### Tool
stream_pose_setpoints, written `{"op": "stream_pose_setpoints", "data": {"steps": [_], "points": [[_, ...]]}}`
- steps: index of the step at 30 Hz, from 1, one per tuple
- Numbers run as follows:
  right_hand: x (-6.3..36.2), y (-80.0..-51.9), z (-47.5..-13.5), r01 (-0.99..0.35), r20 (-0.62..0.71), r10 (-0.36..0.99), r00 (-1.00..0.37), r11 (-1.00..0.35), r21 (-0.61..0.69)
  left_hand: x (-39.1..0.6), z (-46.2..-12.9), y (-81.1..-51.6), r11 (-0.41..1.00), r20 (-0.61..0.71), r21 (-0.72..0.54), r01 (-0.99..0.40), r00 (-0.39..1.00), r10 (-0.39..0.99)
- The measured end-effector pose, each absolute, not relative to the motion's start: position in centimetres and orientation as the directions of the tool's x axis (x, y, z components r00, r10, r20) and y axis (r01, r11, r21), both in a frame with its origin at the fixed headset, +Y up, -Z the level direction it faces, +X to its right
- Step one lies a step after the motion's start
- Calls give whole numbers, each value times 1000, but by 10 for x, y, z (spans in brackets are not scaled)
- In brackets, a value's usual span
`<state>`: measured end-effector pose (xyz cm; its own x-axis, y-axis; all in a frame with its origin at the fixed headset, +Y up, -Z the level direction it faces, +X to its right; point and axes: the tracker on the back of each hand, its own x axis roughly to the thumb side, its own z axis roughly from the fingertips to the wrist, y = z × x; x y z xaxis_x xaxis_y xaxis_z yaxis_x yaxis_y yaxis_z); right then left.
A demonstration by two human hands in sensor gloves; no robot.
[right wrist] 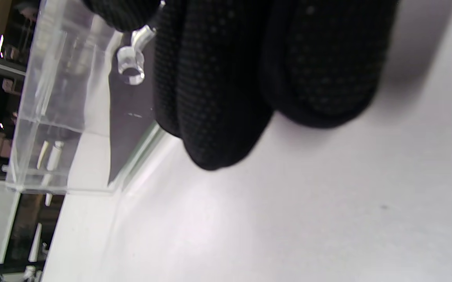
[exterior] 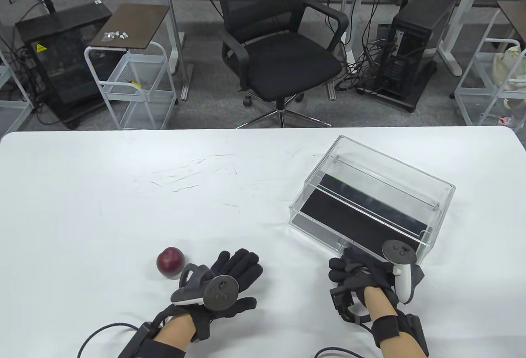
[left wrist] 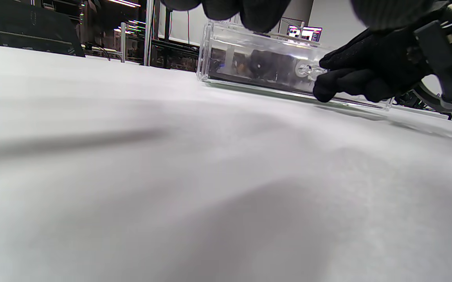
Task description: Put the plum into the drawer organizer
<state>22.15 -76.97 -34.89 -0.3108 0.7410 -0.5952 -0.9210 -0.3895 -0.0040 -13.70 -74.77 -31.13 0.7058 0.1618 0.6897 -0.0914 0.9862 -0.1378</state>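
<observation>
Clear plastic drawer organizer (exterior: 372,193) sits on the white table (exterior: 123,193), angled; dark red plum (exterior: 170,262), round with no long axis, lies just beside the flat, empty left hand (exterior: 230,280). Left wrist view: right hand (left wrist: 366,74) at the drawer knob (left wrist: 306,70). Right wrist view: fingers (right wrist: 210,98) curl beside the knob; a firm pinch is unclear. Likely opening the drawer; pulling comes next.

black mesh office chair (exterior: 279,42) on grey carpet (exterior: 213,107), white wire carts (exterior: 131,83) beside.

Right hand (exterior: 361,280) covers the clear acrylic drawer organizer's (exterior: 370,193) near front edge; grip on its small clear knob (right wrist: 132,64) unclear. Left hand's fingertips (left wrist: 226,9) cropped in left wrist view.
</observation>
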Motion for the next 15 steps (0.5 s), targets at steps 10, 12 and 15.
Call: {"op": "stream_pose_setpoints", "data": {"steps": [10,12,15], "points": [[126,-707,-309,-260,371,262,-891,-964,55,-138,-311,-747,986,686,-137,-94,709,163],[116,-712,-299,-167,457,148,-877,-986,-1,-138,-311,-747,986,685,-136,-94,710,163],[110,-724,-294,-111,494,87,-865,-994,-20,-139,-312,-747,986,680,-138,-95,715,164]]}}
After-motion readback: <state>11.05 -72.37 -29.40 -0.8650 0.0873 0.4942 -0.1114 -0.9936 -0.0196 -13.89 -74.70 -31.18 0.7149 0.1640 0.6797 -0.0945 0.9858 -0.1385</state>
